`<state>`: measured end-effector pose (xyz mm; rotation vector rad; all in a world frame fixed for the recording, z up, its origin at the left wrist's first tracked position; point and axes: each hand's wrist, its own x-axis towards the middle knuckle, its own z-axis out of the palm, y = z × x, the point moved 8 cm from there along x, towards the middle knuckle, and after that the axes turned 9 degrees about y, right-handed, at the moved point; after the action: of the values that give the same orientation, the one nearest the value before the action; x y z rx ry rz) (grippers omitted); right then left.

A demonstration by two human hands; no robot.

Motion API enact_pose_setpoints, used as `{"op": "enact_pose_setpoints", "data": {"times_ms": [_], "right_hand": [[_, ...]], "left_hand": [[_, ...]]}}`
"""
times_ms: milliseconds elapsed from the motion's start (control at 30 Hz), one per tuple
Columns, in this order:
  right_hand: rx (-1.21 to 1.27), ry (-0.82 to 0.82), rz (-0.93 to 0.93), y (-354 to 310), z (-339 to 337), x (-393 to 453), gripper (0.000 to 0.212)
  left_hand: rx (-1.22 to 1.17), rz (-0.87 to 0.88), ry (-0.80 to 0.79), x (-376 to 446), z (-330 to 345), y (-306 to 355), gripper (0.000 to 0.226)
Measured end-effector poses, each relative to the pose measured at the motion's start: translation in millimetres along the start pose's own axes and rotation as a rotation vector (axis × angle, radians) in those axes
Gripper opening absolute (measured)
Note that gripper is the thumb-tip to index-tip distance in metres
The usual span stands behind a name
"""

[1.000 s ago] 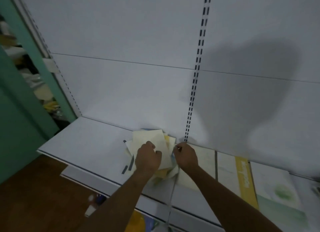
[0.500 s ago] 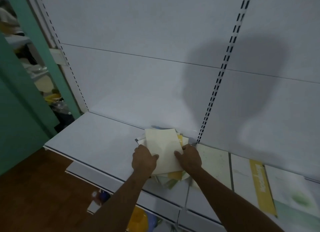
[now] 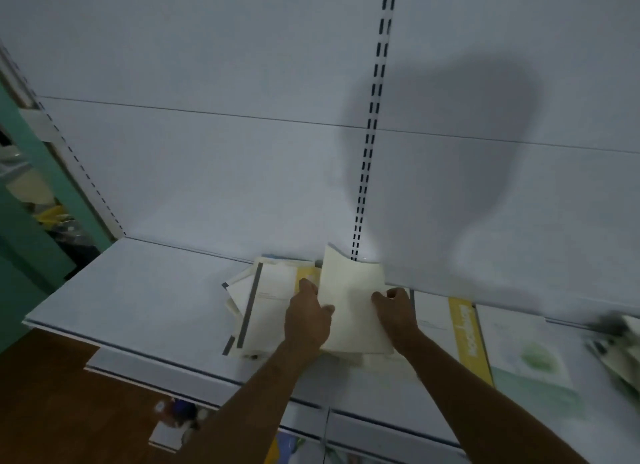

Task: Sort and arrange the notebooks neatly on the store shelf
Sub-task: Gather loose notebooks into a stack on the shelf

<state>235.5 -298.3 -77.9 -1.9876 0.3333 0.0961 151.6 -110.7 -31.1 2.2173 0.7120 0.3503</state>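
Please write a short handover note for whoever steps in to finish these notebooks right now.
Left hand and right hand grip the sides of a cream notebook, lifted off the loose pile on the white shelf.
Done: notebooks lie flat in a row to the right, among them one with a yellow band and a green-print one.
Left: place the cream notebook, then sort the skewed pile.
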Motion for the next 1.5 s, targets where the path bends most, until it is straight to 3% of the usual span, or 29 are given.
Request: {"op": "enact_pose_setpoints", "data": {"times_ms": [267, 400, 567, 900, 1100, 1200, 1367, 1500], "right_hand": [[-0.211, 0.073, -0.028, 31.6, -64.3, 18.4, 0.026], [-0.345, 0.003, -0.082, 40.2, -61.2, 18.8, 0.038], [-0.438, -0.085, -0.107, 46.7, -45.2, 13.6, 0.041], [-0.598, -0.044, -0.117, 45.5, -39.1, 13.6, 0.047], [-0.584, 0.048, -0.116, 26.7, -28.2, 1.2, 0.057], [-0.606, 0.164, -0.201, 3.7, -21.4, -7.6, 0.061], [-0.444, -0.14, -0.323, -31.2, 45.1, -30.4, 0.026], [-0.513, -0.191, -0.318, -40.8, 87.0, -52.7, 0.049]], "left_hand": [[0.152, 0.067, -0.153, -26.1, 68.9, 33.3, 0.053], [0.337, 0.162, -0.235, -37.4, 91.4, 33.7, 0.051], [0.48, 0.205, -0.2, -40.2, 95.7, 31.6, 0.029], [0.617, 0.268, -0.242, -46.6, 104.4, 34.4, 0.042], [0.455, 0.365, -0.101, -34.1, 72.3, 51.8, 0.035], [0.353, 0.286, 0.033, -11.3, 34.7, 37.6, 0.031], [0.474, 0.089, 0.174, 26.5, -29.9, -18.8, 0.042], [0.614, -0.103, 0.153, 27.7, -62.4, -61.0, 0.058]]}}
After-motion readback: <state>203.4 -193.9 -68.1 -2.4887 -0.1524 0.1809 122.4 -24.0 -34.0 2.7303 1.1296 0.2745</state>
